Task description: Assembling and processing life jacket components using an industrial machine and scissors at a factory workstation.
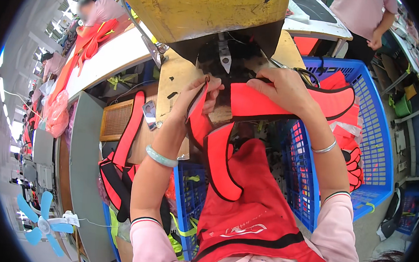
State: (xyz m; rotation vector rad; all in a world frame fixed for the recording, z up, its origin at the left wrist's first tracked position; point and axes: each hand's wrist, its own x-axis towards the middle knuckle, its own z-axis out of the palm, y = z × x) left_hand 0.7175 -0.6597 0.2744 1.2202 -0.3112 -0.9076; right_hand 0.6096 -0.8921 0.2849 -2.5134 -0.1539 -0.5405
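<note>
**Red vest piece held under the machine head**

At the near edge of the worn wooden work plate (174,76), beneath the yellow machine head (202,8), both hands hold a red-orange vest piece with black binding (268,103). The plate is pale brown, scuffed, with small dark slots, and it sits over a blue plastic crate (377,141) that runs from the right side of the station round to the person's lap. A metal presser part (224,57) hangs from the machine's dark underside, just above the fabric.

The room is a long workshop: pale tables stretch away on the left, heaped with more red fabric, and other people in pink tops sit or stand at the far benches. A small blue fan (43,224) stands at the lower left, and a woven cane panel (115,119) lies at the left edge of the bench beside a red strap.

The left hand (197,94) is closed, pinching a folded edge of the piece between thumb and fingers. The right hand (281,90) lies flat with fingers together, pressing the piece against the plate. The fabric is bright, stiff-looking, cut in curved lobes; one lobe hangs down toward the red apron (257,215), another spreads right over the crate.
</note>
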